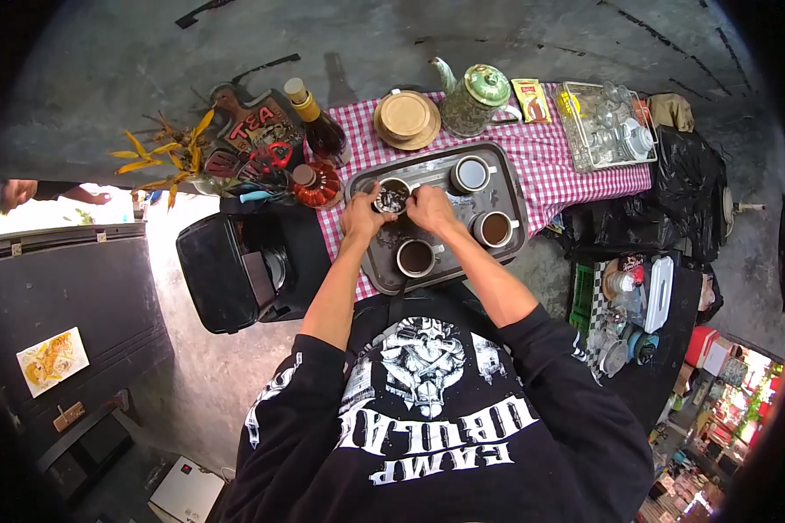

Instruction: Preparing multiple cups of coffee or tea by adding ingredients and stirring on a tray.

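Observation:
A white mug (391, 195) of dark liquid with pale patches on its surface stands at the left of a brown serving tray (439, 274). My left hand (362, 219) grips its left side, thumb and fingers spread about the wall. On the opposite side my right hand (430, 209) is closed at the rim, where the handle is probably hidden by the fingers. Three more white mugs share the tray: one with a pale, shiny surface (472, 174), one with brown liquid (495, 229), and one with darker liquid (415, 257) nearest my body.
Behind the tray, a lidded pot (405, 118) and a green enamel teapot (474, 98) stand on a checked cloth (549, 176). Bottles (324, 134) and a red glass jar (315, 185) rise close by my left hand. A wire rack of glassware (605, 127) sits far right; a black bin (219, 271) is at left.

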`<state>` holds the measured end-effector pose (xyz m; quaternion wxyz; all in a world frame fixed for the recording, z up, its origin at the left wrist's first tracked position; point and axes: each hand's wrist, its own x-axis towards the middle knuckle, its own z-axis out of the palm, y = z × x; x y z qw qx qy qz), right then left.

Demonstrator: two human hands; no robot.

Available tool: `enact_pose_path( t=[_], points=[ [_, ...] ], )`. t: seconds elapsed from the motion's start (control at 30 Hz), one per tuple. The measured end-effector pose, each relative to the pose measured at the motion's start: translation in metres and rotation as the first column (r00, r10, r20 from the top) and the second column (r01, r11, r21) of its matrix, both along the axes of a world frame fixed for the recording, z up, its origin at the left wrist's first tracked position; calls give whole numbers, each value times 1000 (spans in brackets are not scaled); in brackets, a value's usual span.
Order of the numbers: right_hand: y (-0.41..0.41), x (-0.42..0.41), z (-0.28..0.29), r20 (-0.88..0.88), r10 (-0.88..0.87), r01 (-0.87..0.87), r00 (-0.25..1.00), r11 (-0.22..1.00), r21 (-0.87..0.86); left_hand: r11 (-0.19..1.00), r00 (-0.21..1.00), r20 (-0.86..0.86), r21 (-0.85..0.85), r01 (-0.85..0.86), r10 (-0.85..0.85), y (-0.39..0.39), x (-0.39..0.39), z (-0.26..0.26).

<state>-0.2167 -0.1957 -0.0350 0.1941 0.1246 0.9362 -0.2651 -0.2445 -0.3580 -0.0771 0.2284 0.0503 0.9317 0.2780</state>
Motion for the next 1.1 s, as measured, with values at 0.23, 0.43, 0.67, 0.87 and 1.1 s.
enact_pose_path(
  t=[0.23,0.43,0.67,0.87,1.1],
  points=[
    [2,3,-4,-26,-25,25,999,1000,18,998,1000,9,67,-19,18,1,0,5],
    [-1,4,-2,-21,-29,30,999,999,38,999,1000,-9,33,-9,9,-1,-1,-3],
    [-3,3,-2,-24,-11,13,1000,997,70,1000,1000,-7,15,-2,2,-1,0,-4],
    [-6,2,6,-50,-17,21,999,996,86,999,999,40,35,-17,15,0,-1,4],
    [-5,0,6,-36,-14,15,999,999,29,1000,998,66,0,-3,3,1,-4,6]
  ],
)
